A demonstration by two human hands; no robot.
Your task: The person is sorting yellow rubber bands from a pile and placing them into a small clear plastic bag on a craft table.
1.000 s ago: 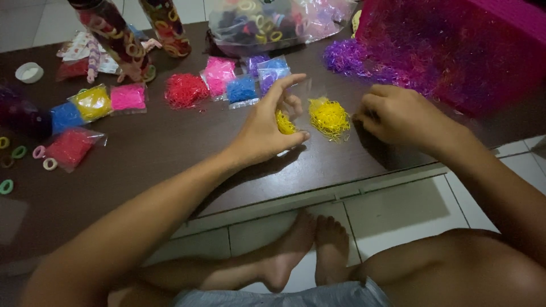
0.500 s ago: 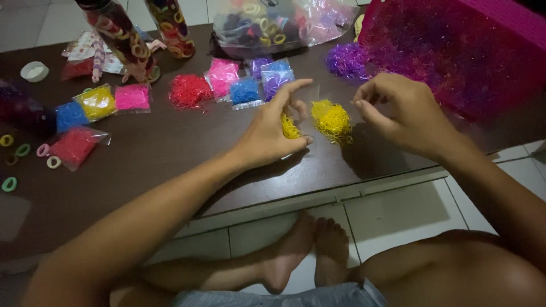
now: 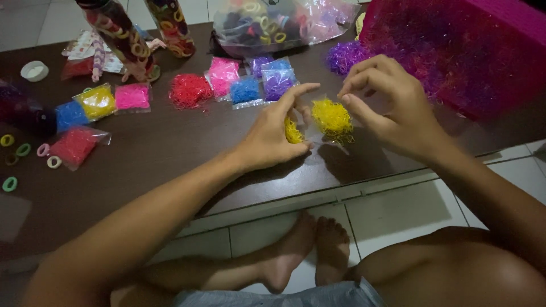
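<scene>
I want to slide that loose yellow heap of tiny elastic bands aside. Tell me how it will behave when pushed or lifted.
The yellow heap looks like a fluffy tangle of thin loops, so it is probably very light and floppy. Stray strands poke out at its edges, so a push would likely scatter some. The left hand pinches a smaller yellow clump that seems to hold together when lifted.

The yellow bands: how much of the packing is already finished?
Done: sealed packets of blue, pink, purple lie behind. In hand: the left hand holds a clear bag with some yellow bands; the right hand hovers above the loose yellow pile. Left: that pile, red heap.
</scene>
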